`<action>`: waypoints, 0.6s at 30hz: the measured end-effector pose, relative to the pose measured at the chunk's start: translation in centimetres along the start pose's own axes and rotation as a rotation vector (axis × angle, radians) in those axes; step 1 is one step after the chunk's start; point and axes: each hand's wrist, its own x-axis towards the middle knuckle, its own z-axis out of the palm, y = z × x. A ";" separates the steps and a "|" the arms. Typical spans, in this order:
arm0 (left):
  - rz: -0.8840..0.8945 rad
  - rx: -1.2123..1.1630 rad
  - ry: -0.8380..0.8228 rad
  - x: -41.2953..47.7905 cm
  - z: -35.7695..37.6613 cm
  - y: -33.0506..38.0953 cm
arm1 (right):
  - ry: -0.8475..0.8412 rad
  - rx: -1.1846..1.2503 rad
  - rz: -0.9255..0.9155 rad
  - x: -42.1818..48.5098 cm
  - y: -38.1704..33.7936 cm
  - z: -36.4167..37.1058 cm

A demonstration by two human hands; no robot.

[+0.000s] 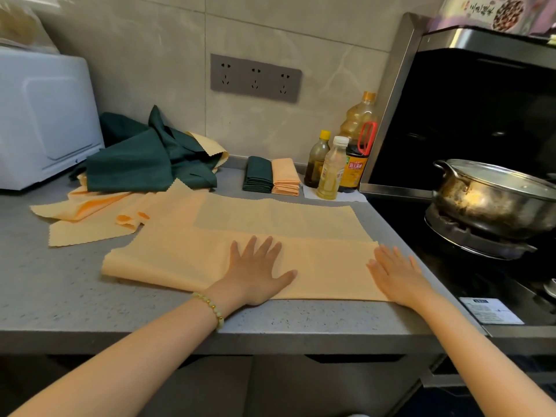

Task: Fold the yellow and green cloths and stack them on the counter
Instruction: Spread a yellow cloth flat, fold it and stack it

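A yellow cloth (186, 251) lies folded over lengthwise on the grey counter (54, 290). My left hand (255, 272) presses flat on its middle with fingers spread. My right hand (394, 272) presses flat on its right end. Behind it to the left lies a loose heap of green cloths (141, 158) over crumpled yellow cloths (87, 218). At the back stand two neat stacks side by side: folded green cloths (258, 174) and folded yellow cloths (285, 177).
A white appliance (42, 115) stands at the back left. Three bottles (340, 164) of oil and sauce stand beside the folded stacks. To the right is a black stove with a steel pot (493, 197). A socket strip (255, 77) is on the tiled wall.
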 end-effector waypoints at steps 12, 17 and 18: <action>0.002 -0.079 0.066 0.6 0.4 2.4 | 0.063 0.304 -0.279 0.5 -12.8 2.6; 0.020 -0.060 0.067 0.3 0.5 0.7 | 0.068 0.142 -0.281 0.7 -12.8 3.0; 0.015 -0.051 0.065 0.2 0.4 0.1 | 0.067 0.133 -0.280 0.7 -12.9 3.0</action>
